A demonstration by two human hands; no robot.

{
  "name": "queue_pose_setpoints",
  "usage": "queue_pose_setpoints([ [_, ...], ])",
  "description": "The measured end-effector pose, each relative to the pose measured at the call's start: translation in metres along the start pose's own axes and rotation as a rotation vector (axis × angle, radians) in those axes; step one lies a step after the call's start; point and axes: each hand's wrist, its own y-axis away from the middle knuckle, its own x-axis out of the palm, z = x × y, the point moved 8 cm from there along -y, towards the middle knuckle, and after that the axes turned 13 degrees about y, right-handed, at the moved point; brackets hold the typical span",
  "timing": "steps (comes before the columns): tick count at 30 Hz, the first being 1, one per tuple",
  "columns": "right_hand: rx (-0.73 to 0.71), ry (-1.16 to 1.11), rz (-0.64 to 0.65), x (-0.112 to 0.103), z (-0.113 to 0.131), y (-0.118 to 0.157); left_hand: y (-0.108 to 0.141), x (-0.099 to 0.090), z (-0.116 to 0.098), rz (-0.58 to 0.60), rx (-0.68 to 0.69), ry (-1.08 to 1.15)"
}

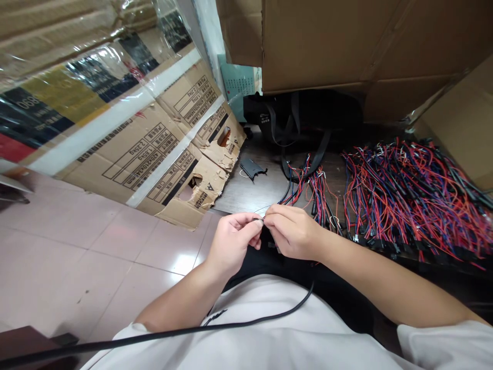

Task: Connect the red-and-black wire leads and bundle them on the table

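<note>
My left hand [234,239] and my right hand [290,230] meet fingertip to fingertip just in front of the table edge. Between the left thumb and forefinger sits a small black connector [257,219], mostly covered by the fingers. The right hand pinches at its other side, where thin wire seems to run; what exactly it grips is hidden. Just behind the hands lies a small bundle of red, blue and black wires [296,191]. Beside that is another bunch of wires [322,198] with small connector ends.
A large pile of wire harnesses [412,198] covers the table's right side. A dark grey plastic part [253,167] lies on the table [234,194]. Behind it rests a black bag [308,115] with straps. Cardboard boxes [154,149] stand left and behind. A black cable [185,329] crosses my lap.
</note>
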Motion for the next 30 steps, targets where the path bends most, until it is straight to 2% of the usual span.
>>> queue_pose_setpoints([
  [6,0.016,0.000,-0.017,0.000,-0.003,-0.002,-0.002,-0.001,0.001,-0.003,-0.004,0.039],
  [11,0.078,-0.137,0.012,-0.013,-0.015,-0.008,-0.004,0.001,0.005,0.080,-0.090,0.134],
  [14,0.064,-0.187,0.043,-0.023,-0.017,-0.011,-0.006,0.002,0.002,0.104,-0.086,0.177],
  [16,0.087,-0.111,-0.038,-0.034,-0.019,-0.010,-0.007,0.002,0.001,0.101,-0.072,0.207],
  [18,0.146,-0.006,-0.181,-0.047,-0.019,-0.005,-0.007,0.002,0.001,0.085,-0.063,0.224],
  [20,0.207,0.042,-0.266,-0.051,-0.015,0.002,-0.007,0.000,0.003,0.053,-0.047,0.222],
  [25,0.398,-0.072,-0.250,-0.027,-0.004,0.018,-0.007,-0.002,0.008,-0.002,-0.004,0.213],
  [30,0.561,-0.010,-0.405,-0.023,-0.004,0.039,-0.009,0.001,0.021,0.008,-0.120,0.287],
])
